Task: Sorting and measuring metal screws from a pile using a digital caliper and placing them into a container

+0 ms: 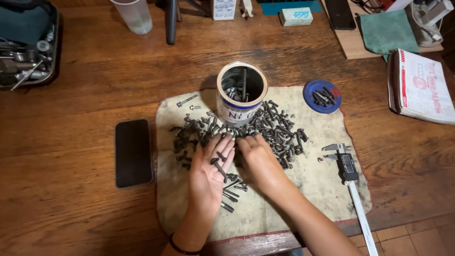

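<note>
My left hand (208,173) lies palm up over a dirty beige cloth (322,189), fingers apart, with two dark bolts (219,163) resting on the palm. My right hand (258,159) is palm down beside it, fingertips in a heap of dark bolts and screws (277,125) spread on the cloth. What its fingers hold is hidden. An open tin can (241,92) with a few long bolts inside stands just beyond both hands.
A dark phone (133,152) lies left of the cloth. A digital caliper (348,173) lies at the cloth's right edge, a blue lid with screws (322,96) beyond it. A metal tray of tools (26,47), a plastic cup (133,15), a booklet (419,87) and a green cloth (387,29) lie around on the wooden table.
</note>
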